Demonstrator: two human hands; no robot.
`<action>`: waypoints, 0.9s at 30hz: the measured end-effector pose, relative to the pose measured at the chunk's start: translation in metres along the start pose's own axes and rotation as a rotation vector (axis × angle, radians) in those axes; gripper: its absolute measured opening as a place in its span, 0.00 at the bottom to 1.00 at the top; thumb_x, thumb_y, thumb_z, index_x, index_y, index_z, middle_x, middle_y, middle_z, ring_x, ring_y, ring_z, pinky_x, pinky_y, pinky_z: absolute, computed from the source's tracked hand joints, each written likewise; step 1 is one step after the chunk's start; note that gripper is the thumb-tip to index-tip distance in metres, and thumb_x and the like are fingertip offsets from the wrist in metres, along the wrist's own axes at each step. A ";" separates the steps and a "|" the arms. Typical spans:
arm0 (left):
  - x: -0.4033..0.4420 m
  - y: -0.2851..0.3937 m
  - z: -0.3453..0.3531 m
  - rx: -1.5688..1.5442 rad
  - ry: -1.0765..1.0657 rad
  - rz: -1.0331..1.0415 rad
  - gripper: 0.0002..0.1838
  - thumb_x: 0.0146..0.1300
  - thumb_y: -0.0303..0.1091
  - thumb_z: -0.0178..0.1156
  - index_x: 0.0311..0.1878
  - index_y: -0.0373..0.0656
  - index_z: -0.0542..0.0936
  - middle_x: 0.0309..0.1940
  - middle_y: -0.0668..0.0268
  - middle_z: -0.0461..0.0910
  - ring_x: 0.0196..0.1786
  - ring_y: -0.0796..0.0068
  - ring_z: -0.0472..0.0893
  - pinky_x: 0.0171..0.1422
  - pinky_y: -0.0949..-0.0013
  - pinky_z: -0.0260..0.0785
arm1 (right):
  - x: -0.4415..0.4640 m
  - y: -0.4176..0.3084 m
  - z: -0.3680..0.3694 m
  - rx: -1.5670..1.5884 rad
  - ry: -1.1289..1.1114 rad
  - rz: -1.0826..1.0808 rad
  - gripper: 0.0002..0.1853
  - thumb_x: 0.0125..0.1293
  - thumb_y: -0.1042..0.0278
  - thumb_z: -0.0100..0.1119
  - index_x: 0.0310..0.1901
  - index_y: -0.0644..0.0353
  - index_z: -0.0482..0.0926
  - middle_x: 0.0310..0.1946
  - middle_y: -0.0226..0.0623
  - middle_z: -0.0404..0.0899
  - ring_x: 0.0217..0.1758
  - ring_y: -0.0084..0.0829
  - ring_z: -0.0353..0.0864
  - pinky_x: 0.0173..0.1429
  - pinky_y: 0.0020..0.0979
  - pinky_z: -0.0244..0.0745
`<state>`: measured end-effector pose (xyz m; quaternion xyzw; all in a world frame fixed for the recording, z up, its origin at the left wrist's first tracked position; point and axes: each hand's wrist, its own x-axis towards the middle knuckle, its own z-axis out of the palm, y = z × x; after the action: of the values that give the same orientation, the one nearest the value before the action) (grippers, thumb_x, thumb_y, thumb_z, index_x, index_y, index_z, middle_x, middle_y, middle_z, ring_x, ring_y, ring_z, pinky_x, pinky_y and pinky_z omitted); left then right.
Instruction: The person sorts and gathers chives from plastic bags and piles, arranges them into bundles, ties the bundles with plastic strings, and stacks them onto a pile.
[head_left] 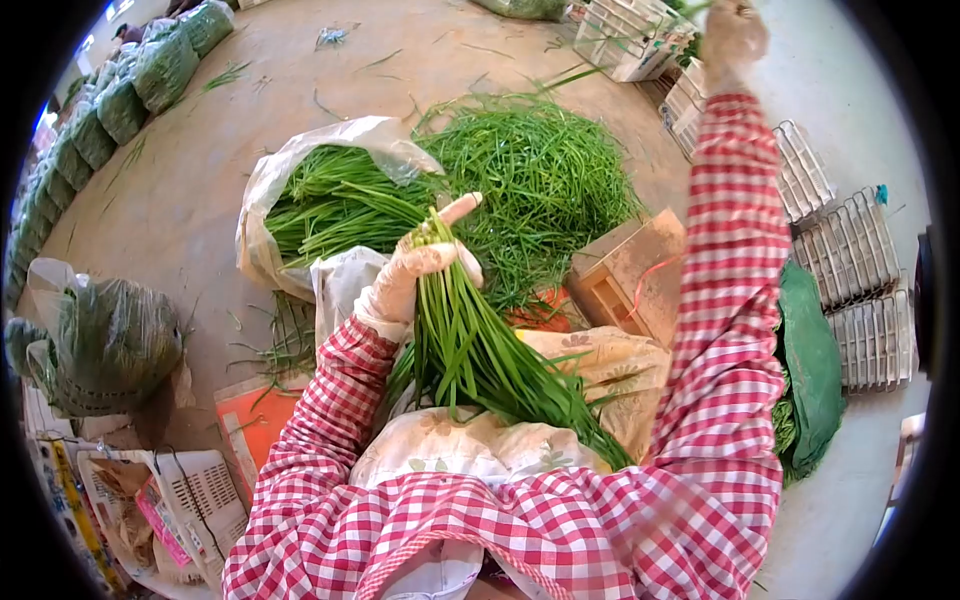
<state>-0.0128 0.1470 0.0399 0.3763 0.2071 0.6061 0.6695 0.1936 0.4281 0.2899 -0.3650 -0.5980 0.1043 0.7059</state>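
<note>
My left hand [420,262], in a pale glove, is closed around a bunch of garlic chives [465,345]. The stem ends poke out above the fist, and the long leaves trail down across my lap to the right. One finger points out to the right. My right hand [735,45], also gloved, is stretched far out at the top right, smeared by motion. Green strands show beside it, but whether its fingers grip them is unclear. Past my left hand lies an open white bag [262,215] with more chives [340,200] in it.
A heap of loose green leaves [540,180] lies on the floor ahead, beside a wooden box [630,270]. White plastic crates [850,250] and a green sack [810,370] stand at right. Filled bags [165,70] line the far left; another bag [115,335] sits nearer.
</note>
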 end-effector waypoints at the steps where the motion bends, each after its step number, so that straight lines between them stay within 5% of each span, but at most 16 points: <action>1: 0.000 -0.001 -0.006 0.032 0.054 0.006 0.41 0.53 0.44 0.60 0.67 0.36 0.58 0.28 0.59 0.80 0.28 0.76 0.78 0.36 0.75 0.71 | -0.009 0.005 0.001 -0.010 -0.008 0.013 0.13 0.66 0.58 0.48 0.39 0.58 0.77 0.36 0.34 0.79 0.41 0.33 0.77 0.40 0.37 0.73; 4: 0.003 -0.005 -0.009 0.047 0.198 0.030 0.31 0.55 0.43 0.59 0.60 0.36 0.68 0.24 0.63 0.79 0.25 0.78 0.76 0.33 0.77 0.71 | -0.062 0.013 -0.003 -0.467 -0.806 -0.337 0.21 0.61 0.52 0.55 0.49 0.58 0.79 0.40 0.37 0.82 0.45 0.36 0.78 0.48 0.35 0.72; 6: 0.004 -0.002 -0.010 0.032 0.275 0.078 0.27 0.55 0.42 0.58 0.56 0.37 0.71 0.25 0.62 0.79 0.25 0.76 0.77 0.34 0.75 0.73 | -0.093 0.012 -0.008 -0.954 -1.392 -0.035 0.27 0.57 0.45 0.58 0.52 0.58 0.78 0.45 0.39 0.81 0.49 0.38 0.78 0.51 0.36 0.71; 10: 0.012 0.010 -0.012 -0.122 0.342 0.218 0.18 0.58 0.38 0.56 0.50 0.40 0.74 0.35 0.61 0.78 0.36 0.69 0.79 0.42 0.68 0.75 | -0.152 -0.020 -0.010 -0.386 -1.522 0.182 0.31 0.57 0.42 0.57 0.54 0.59 0.76 0.53 0.46 0.76 0.54 0.38 0.75 0.57 0.36 0.69; 12: 0.024 0.037 -0.017 0.159 0.342 0.294 0.17 0.58 0.38 0.56 0.48 0.40 0.75 0.37 0.61 0.78 0.36 0.68 0.79 0.44 0.65 0.75 | -0.168 -0.043 -0.010 0.008 -1.579 0.168 0.36 0.56 0.48 0.62 0.61 0.63 0.67 0.56 0.50 0.72 0.59 0.40 0.71 0.61 0.38 0.68; 14: 0.040 0.070 -0.004 0.179 0.207 0.480 0.19 0.58 0.40 0.57 0.50 0.39 0.75 0.39 0.60 0.79 0.40 0.67 0.79 0.50 0.65 0.73 | -0.202 -0.028 0.007 -0.035 -1.141 -0.382 0.32 0.57 0.39 0.57 0.54 0.56 0.74 0.38 0.42 0.80 0.41 0.33 0.79 0.48 0.29 0.74; 15: 0.049 0.085 0.013 0.178 0.195 0.470 0.19 0.58 0.40 0.57 0.50 0.39 0.75 0.39 0.60 0.79 0.40 0.67 0.79 0.50 0.65 0.73 | -0.191 -0.064 0.000 -0.005 -1.296 -0.326 0.34 0.52 0.41 0.61 0.55 0.57 0.72 0.40 0.44 0.80 0.43 0.35 0.79 0.50 0.31 0.74; 16: 0.060 0.103 0.035 0.363 0.139 0.669 0.21 0.59 0.41 0.58 0.52 0.39 0.74 0.41 0.59 0.78 0.42 0.68 0.79 0.52 0.66 0.72 | -0.182 -0.102 -0.011 0.028 -1.448 -0.266 0.38 0.47 0.43 0.65 0.57 0.58 0.70 0.42 0.46 0.79 0.44 0.37 0.79 0.51 0.32 0.75; 18: 0.079 0.136 0.078 0.729 0.017 1.064 0.25 0.60 0.44 0.59 0.56 0.38 0.72 0.46 0.58 0.77 0.45 0.69 0.79 0.55 0.70 0.71 | -0.200 -0.105 -0.007 0.485 -0.952 -0.304 0.40 0.42 0.50 0.69 0.58 0.59 0.69 0.43 0.48 0.79 0.42 0.39 0.80 0.51 0.37 0.75; 19: 0.083 0.142 0.093 0.755 0.014 1.108 0.24 0.61 0.44 0.57 0.56 0.37 0.72 0.47 0.57 0.77 0.46 0.68 0.79 0.56 0.68 0.70 | -0.195 -0.106 -0.004 0.476 -0.965 -0.282 0.51 0.37 0.46 0.73 0.64 0.58 0.62 0.54 0.53 0.71 0.56 0.44 0.73 0.64 0.40 0.64; 25: 0.081 0.118 0.132 0.664 0.257 1.022 0.24 0.66 0.43 0.46 0.55 0.32 0.71 0.51 0.51 0.74 0.52 0.60 0.75 0.63 0.58 0.63 | -0.224 -0.068 0.026 0.162 -0.568 -0.292 0.47 0.37 0.45 0.75 0.59 0.56 0.64 0.44 0.42 0.77 0.59 0.43 0.68 0.69 0.52 0.48; 27: 0.080 0.108 0.152 0.584 0.395 0.958 0.24 0.67 0.43 0.43 0.54 0.30 0.71 0.52 0.49 0.73 0.54 0.57 0.73 0.65 0.55 0.61 | -0.217 -0.052 0.025 0.049 -0.447 -0.405 0.56 0.36 0.41 0.74 0.63 0.62 0.54 0.55 0.48 0.61 0.68 0.45 0.51 0.73 0.49 0.35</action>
<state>0.0421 0.1841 0.2313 0.4764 0.2931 0.8172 0.1391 0.0982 0.2745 0.1572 -0.1893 -0.7964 0.0535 0.5719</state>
